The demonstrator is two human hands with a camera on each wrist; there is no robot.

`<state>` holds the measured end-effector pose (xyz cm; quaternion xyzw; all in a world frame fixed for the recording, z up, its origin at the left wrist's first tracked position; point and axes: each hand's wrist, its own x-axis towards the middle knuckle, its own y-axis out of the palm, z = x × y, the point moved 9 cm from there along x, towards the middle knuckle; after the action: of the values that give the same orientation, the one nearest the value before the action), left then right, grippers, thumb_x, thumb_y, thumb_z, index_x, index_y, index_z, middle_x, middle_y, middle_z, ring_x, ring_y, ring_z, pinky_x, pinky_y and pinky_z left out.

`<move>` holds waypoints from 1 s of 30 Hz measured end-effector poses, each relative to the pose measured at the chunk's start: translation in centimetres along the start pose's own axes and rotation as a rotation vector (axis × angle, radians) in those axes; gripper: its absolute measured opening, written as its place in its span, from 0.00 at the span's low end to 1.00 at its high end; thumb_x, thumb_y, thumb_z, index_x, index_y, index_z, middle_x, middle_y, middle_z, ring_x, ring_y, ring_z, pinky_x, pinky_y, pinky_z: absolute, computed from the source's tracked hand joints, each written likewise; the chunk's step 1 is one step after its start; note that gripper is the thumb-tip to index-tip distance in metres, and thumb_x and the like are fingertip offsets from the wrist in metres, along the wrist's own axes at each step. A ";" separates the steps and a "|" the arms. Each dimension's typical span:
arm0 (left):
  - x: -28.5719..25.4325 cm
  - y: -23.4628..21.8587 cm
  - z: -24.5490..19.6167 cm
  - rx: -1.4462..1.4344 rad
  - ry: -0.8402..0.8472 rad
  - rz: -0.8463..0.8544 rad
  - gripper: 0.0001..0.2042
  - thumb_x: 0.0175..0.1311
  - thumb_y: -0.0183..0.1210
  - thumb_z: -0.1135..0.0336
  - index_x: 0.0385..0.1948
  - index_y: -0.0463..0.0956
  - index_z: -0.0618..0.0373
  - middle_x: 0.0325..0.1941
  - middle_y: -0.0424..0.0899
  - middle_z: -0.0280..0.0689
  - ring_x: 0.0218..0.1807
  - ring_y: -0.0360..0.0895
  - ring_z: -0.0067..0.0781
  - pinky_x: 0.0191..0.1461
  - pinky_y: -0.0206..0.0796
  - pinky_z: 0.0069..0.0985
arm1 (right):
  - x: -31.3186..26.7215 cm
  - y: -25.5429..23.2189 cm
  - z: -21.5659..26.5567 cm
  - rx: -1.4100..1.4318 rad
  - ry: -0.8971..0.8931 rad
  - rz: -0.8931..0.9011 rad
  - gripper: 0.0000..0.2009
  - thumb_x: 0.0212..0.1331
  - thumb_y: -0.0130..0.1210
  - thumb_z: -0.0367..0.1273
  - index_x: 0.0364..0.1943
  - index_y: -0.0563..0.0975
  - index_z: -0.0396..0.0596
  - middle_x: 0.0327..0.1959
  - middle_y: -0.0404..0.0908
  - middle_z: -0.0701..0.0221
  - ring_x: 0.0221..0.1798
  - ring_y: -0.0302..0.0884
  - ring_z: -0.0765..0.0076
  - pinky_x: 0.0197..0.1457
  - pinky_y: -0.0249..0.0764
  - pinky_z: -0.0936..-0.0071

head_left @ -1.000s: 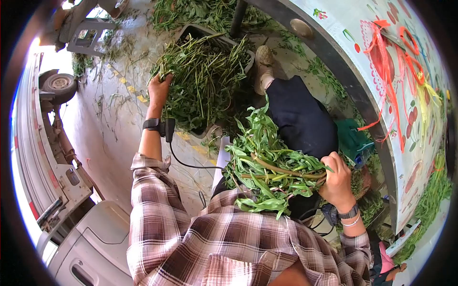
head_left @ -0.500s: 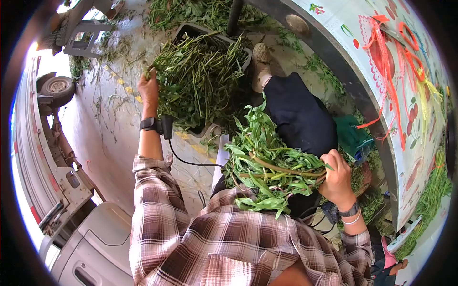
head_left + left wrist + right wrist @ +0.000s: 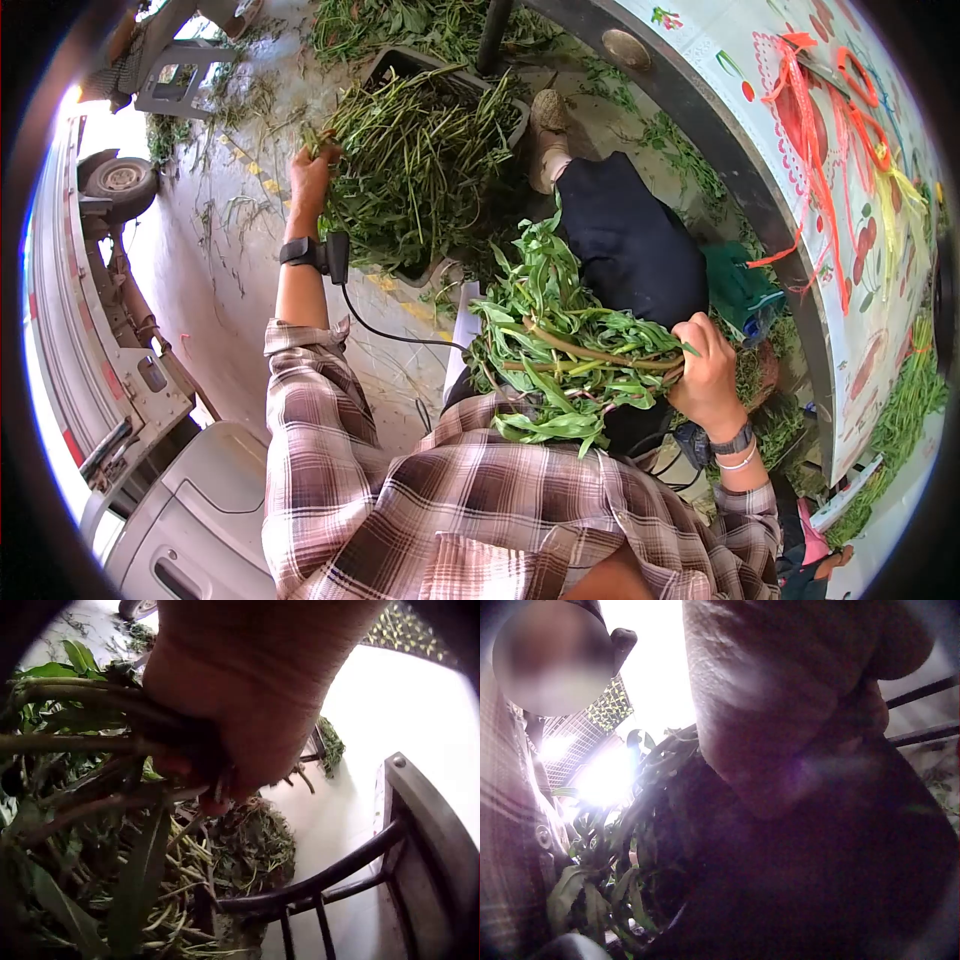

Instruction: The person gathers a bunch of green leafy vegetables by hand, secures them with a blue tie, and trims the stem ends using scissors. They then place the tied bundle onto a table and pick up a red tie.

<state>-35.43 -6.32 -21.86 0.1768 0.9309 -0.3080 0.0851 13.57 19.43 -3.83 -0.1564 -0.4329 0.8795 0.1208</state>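
Observation:
My right hand (image 3: 703, 378) grips the stem ends of a bunch of leafy greens (image 3: 575, 350), which lies across my lap with its leaves toward the left. In the right wrist view the hand (image 3: 795, 705) is in shadow, with leaves (image 3: 607, 892) hanging beyond it. My left hand (image 3: 311, 180) reaches out to the left side of a dark plastic crate (image 3: 524, 128) heaped with cut greens (image 3: 430, 165). Its fingers are curled round some leafy stems (image 3: 82, 742) at the edge of the heap, as the left wrist view shows; the fingertips are partly hidden.
On the right, a table (image 3: 850, 430) carries red-handled scissors (image 3: 868, 130) and red ties (image 3: 800, 150). More greens (image 3: 410, 28) lie on the floor beyond the crate. A plastic stool (image 3: 180, 80) stands at the upper left, a truck (image 3: 90, 330) at the left. A cable (image 3: 400, 347) runs from my left wrist.
My left hand has shifted a little to the left along the edge of the heap, and its wrist has turned slightly. The right hand and its bunch have stayed in place.

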 end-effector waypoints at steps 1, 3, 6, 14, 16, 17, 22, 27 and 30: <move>0.0 0.3 -0.1 -0.044 0.027 0.005 0.14 0.66 0.57 0.56 0.49 0.79 0.50 0.22 0.76 0.26 0.20 0.67 0.15 0.23 0.59 0.16 | 0.1 0.0 0.0 0.002 0.001 0.000 0.21 0.30 0.55 0.16 0.36 0.67 0.43 0.31 0.65 0.60 0.35 0.69 0.46 0.35 0.68 0.56; 0.3 0.3 0.2 0.002 0.012 0.022 0.12 0.64 0.59 0.57 0.42 0.81 0.53 0.20 0.75 0.26 0.18 0.66 0.15 0.21 0.56 0.16 | 0.2 0.0 0.2 0.004 -0.007 0.001 0.21 0.29 0.55 0.16 0.36 0.67 0.43 0.31 0.65 0.60 0.35 0.69 0.45 0.35 0.68 0.56; 0.6 1.6 0.9 0.167 -0.059 0.117 0.12 0.63 0.61 0.57 0.40 0.82 0.53 0.18 0.72 0.25 0.17 0.63 0.14 0.20 0.53 0.17 | -0.1 0.0 -0.1 0.004 -0.003 0.006 0.21 0.29 0.55 0.16 0.36 0.67 0.43 0.31 0.65 0.60 0.35 0.69 0.45 0.35 0.68 0.56; -0.4 2.3 -0.1 -0.159 -0.050 0.134 0.10 0.61 0.62 0.61 0.41 0.83 0.52 0.23 0.79 0.25 0.17 0.62 0.12 0.21 0.52 0.16 | 0.0 0.1 -0.1 0.008 -0.002 0.006 0.22 0.29 0.55 0.16 0.36 0.67 0.42 0.31 0.65 0.60 0.35 0.69 0.45 0.35 0.68 0.56; 0.2 2.1 0.9 -0.030 -0.039 0.182 0.10 0.64 0.58 0.63 0.39 0.82 0.57 0.26 0.84 0.32 0.16 0.65 0.15 0.20 0.55 0.17 | 0.0 0.1 0.0 0.009 0.001 0.017 0.22 0.29 0.56 0.16 0.36 0.67 0.42 0.31 0.65 0.59 0.35 0.69 0.45 0.35 0.68 0.56; 0.2 2.0 1.0 -0.030 -0.039 0.182 0.10 0.64 0.58 0.63 0.39 0.82 0.57 0.26 0.84 0.32 0.16 0.65 0.15 0.20 0.55 0.17 | 0.0 0.1 0.0 0.009 0.000 0.016 0.22 0.29 0.56 0.16 0.36 0.67 0.42 0.31 0.65 0.59 0.35 0.69 0.45 0.35 0.68 0.56; -0.3 1.8 1.8 0.057 -0.186 0.223 0.22 0.65 0.55 0.48 0.38 0.80 0.63 0.23 0.83 0.35 0.15 0.66 0.19 0.20 0.56 0.20 | 0.0 0.1 -0.1 0.008 0.007 0.018 0.22 0.29 0.56 0.16 0.36 0.66 0.42 0.31 0.64 0.60 0.35 0.69 0.45 0.36 0.68 0.56; -0.8 2.1 2.0 0.041 -0.183 0.254 0.25 0.66 0.52 0.44 0.43 0.79 0.60 0.24 0.83 0.35 0.15 0.66 0.21 0.19 0.55 0.21 | 0.0 0.2 -0.1 -0.003 -0.004 -0.001 0.21 0.31 0.59 0.19 0.35 0.67 0.42 0.30 0.64 0.60 0.33 0.68 0.47 0.34 0.67 0.58; -0.5 1.6 2.1 -0.141 -0.182 0.202 0.22 0.67 0.51 0.47 0.50 0.76 0.56 0.28 0.83 0.36 0.15 0.66 0.21 0.19 0.57 0.22 | 0.0 0.1 -0.1 -0.005 -0.004 0.000 0.21 0.31 0.59 0.18 0.35 0.67 0.42 0.30 0.65 0.60 0.33 0.68 0.47 0.34 0.67 0.58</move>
<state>-34.28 -6.57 -24.27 0.2345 0.9162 -0.2466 0.2117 13.62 19.39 -3.96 -0.1549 -0.4352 0.8788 0.1195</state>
